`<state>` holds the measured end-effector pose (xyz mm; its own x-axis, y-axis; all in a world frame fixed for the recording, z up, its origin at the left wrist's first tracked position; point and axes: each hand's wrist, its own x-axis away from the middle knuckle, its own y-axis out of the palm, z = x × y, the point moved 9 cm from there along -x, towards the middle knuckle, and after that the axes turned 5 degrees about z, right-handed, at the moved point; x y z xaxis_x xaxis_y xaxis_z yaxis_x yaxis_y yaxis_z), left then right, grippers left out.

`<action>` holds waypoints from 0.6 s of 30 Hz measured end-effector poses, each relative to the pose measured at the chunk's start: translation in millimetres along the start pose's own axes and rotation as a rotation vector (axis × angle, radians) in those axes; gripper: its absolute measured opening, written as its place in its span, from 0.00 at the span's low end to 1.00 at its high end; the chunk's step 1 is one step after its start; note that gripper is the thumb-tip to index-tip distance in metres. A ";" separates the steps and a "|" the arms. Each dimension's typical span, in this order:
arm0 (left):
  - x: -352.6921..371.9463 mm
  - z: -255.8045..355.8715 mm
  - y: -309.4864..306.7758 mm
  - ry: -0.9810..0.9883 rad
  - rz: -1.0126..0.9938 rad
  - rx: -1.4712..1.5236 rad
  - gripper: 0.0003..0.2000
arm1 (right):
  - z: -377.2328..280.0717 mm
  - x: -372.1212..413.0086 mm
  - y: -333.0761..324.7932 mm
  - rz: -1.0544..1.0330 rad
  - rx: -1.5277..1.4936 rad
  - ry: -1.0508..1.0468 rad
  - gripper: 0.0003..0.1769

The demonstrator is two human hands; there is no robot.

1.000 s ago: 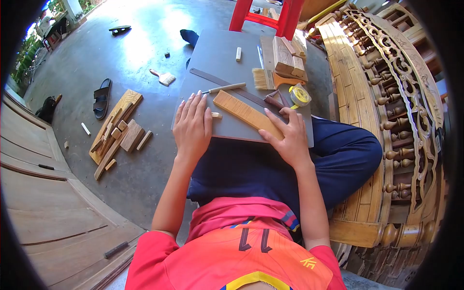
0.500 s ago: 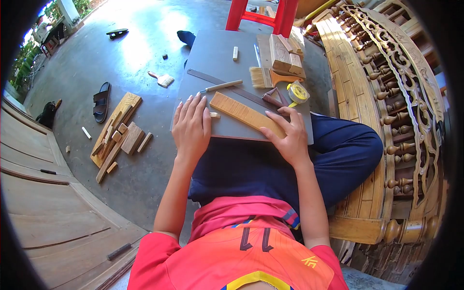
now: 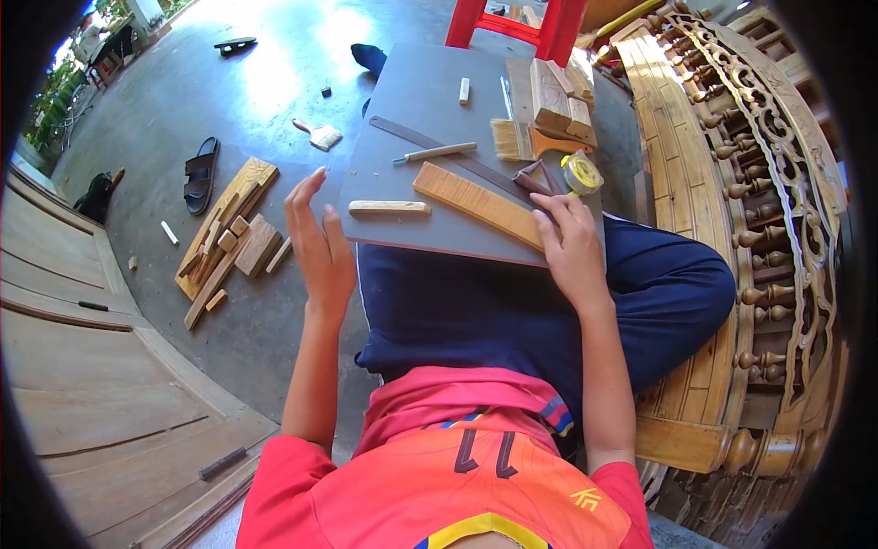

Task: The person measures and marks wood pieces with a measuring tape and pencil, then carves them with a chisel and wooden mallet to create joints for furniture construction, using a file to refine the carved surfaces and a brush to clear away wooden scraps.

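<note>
Left hand (image 3: pixel 322 240) open and empty here, fingers loosely curved, just off the front-left corner of the gray board (image 3: pixel 435 87)! Right beside it, the pale wooden stick (image 3: pixel 390 208) lies along the front edge near that corner. Over at the front-right corner, the right hand (image 3: pixel 573 240) is open, thumb and fingers resting at the near end of the flat wooden strip (image 3: pixel 479 203), which slants across the front half. Behind the strip, a metal ruler (image 3: pixel 422 139) and slim tool (image 3: pixel 435 153); tape measure (image 3: pixel 582 173) by the right edge.
</note>
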<state>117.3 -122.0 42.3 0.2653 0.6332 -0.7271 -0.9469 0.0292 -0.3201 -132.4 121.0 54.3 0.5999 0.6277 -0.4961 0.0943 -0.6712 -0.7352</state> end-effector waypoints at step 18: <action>13.3 14.0 26.6 0.004 -0.196 0.039 0.25 | 14.3 -40.7 19.6 -0.183 0.139 0.198 0.16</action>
<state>93.1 -102.0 32.6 0.4463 0.6095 -0.6552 -0.8831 0.1816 -0.4325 -166.3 87.9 53.5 0.7278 0.6346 -0.2600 0.1137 -0.4855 -0.8668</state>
